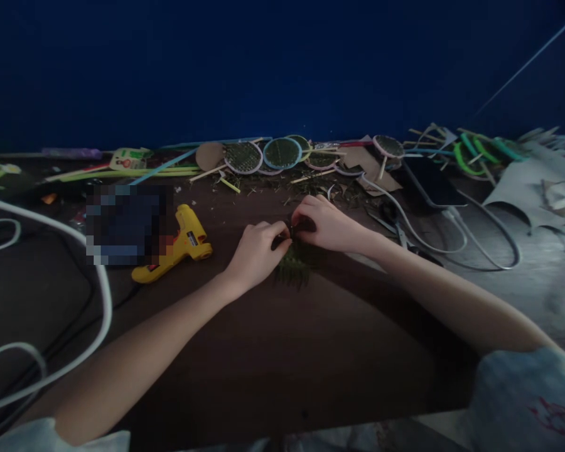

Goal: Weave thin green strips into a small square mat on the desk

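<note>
Near the middle of the dark table, my left hand (260,254) and my right hand (329,225) meet with fingertips pinched together. A green, feathery sprig (292,269) hangs below them, its top end hidden between the fingers of both hands. Its exact kind is hard to tell in the dim light. To the left of my left hand lies a yellow hot glue gun (182,243). Behind my right forearm is a pair of scissors (395,229), partly covered by the arm.
Small round discs with coloured rims (282,154) and green clippings line the back edge by a blue wall (282,69). A phone (433,182) with a white cable lies at right, beside green rings (471,154). A thick white cord (104,301) curves along the left. One patch at left is pixelated.
</note>
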Demonstrator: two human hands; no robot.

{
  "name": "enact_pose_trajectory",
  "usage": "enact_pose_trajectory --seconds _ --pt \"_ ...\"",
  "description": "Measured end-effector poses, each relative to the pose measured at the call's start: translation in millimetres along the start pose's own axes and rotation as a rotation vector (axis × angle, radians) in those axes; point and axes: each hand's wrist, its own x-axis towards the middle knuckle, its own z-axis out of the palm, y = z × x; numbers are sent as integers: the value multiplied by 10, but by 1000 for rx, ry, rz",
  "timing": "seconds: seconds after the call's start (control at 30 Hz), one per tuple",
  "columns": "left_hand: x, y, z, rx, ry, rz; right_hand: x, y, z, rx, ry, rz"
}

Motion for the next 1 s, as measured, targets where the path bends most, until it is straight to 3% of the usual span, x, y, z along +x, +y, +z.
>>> enact_pose_trajectory --seconds 0.3,0.53,0.83,1.0 --pt "2 -11 19 -15 9 4 10 -23 -25 84 23 -64" --pt "2 -1 5 -29 -15 -23 -5 -63 -143 217 -21 11" --pt "10 -40 21 -23 -7 8 -73 -109 -220 304 -153 -124" --pt "1 -47 31 -48 -1 32 -74 -132 -180 244 -79 -249"
